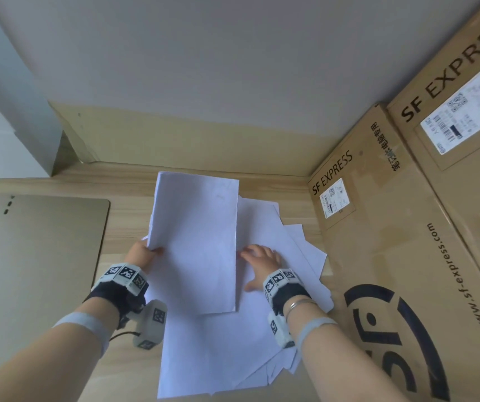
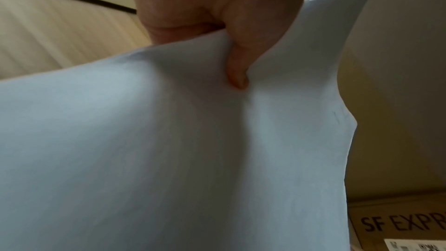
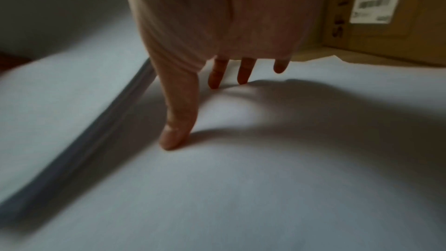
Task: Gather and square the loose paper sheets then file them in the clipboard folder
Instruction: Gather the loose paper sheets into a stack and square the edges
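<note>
On the wooden desk, beside the cardboard boxes, loose sheets fan rightward under the flat, spread right hand, the nearer one; the left hand pinches the lifted stack, long axis pointing away; the tan folder lies well left

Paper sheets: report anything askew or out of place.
The loose sheets on the desk lie fanned, corners poking out toward the cardboard box, not squared. The left hand pinches a lifted bundle that bows at the grip; the right hand rests spread on the fan.
</note>
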`<state>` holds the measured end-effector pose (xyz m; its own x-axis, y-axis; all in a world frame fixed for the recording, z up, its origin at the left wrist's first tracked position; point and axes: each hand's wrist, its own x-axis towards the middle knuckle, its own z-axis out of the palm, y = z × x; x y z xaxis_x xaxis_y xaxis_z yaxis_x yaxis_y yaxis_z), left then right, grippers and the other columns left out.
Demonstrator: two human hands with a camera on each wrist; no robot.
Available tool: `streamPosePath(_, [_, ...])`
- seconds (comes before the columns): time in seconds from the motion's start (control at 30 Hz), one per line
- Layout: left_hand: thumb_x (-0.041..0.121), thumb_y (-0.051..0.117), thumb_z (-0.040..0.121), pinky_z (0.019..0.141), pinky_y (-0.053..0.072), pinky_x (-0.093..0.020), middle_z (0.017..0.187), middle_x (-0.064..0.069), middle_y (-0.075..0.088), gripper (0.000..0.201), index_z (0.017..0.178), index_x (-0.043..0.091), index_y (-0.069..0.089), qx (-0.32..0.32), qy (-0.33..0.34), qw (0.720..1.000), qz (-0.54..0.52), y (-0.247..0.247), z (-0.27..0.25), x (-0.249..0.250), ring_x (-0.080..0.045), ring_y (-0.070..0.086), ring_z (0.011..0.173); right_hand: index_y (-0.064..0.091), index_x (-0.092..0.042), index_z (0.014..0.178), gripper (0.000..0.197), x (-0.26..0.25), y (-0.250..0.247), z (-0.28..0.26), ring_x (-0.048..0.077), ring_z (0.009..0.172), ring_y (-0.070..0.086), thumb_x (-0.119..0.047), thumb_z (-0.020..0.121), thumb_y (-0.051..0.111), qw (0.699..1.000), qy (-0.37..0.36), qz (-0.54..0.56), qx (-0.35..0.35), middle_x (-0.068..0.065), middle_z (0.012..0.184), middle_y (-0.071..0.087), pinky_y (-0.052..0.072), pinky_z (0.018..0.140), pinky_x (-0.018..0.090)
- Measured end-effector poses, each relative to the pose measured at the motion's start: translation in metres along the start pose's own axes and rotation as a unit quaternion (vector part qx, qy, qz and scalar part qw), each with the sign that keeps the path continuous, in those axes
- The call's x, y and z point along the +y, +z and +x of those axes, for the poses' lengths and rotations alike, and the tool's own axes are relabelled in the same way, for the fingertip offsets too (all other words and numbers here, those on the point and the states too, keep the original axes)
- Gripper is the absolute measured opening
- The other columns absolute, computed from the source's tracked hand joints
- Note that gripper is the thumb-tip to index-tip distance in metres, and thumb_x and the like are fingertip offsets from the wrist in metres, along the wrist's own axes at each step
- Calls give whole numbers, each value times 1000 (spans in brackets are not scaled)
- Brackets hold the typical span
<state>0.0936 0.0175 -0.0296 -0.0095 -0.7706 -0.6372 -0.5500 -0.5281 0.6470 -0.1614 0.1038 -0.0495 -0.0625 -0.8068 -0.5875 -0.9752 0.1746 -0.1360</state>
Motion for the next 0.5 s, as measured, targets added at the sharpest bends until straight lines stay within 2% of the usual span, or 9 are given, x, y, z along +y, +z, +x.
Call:
streamPosePath(0.1, [3, 55, 89, 84, 42, -39, 123, -34, 57, 40, 126, -11, 50, 10, -19, 1000, 9, 1, -2, -4, -44, 57, 111, 38, -32, 131, 83, 1, -3, 7, 21, 134, 29, -36, 60, 81, 997, -15, -71, -14, -3, 138, 38, 4, 115, 55])
streamPosePath(0.17, [7, 56, 89, 91, 43, -41, 124, -32, 58, 42, 127, -10, 50, 14, -34, 999, 17, 2, -3, -7, -44, 56, 113, 41, -29, 124, 77, 0, -5, 11, 22, 128, 36, -38, 59, 81, 995, -26, -97, -14, -2, 130, 46, 5, 114, 55])
streamPosePath(0.23, [10, 58, 88, 93, 43, -43, 123, -32, 58, 43, 125, -12, 51, 14, -51, 998, 18, 1, -2, -10, -44, 57, 113, 44, -27, 118, 70, -2, -7, 13, 23, 123, 41, -39, 60, 80, 993, -34, -111, -21, -2, 123, 52, 12, 112, 51])
streamPosePath(0.3, [11, 60, 87, 90, 44, -44, 123, -33, 58, 44, 123, -15, 53, 11, -65, 998, 12, 1, -2, -12, -45, 57, 111, 50, -25, 117, 61, -3, -10, 13, 24, 120, 42, -40, 65, 77, 989, -46, -140, -34, 0, 120, 55, 22, 105, 46])
streamPosePath(0.4, [11, 60, 87, 78, 41, -35, 121, -33, 59, 44, 121, -16, 54, 6, -74, 997, 9, 1, -2, -14, -45, 58, 110, 58, -21, 118, 47, 2, -15, 11, 25, 122, 40, -35, 75, 70, 980, -55, -185, -46, 4, 123, 53, 26, 103, 42])
streamPosePath(0.5, [13, 59, 88, 77, 38, -33, 121, -33, 59, 44, 121, -15, 53, 0, -82, 997, 1, 1, -1, -15, -44, 58, 111, 54, -18, 125, 41, 12, -23, 6, 27, 123, 43, -13, 85, 58, 984, -51, -162, -51, 7, 128, 53, 29, 104, 39])
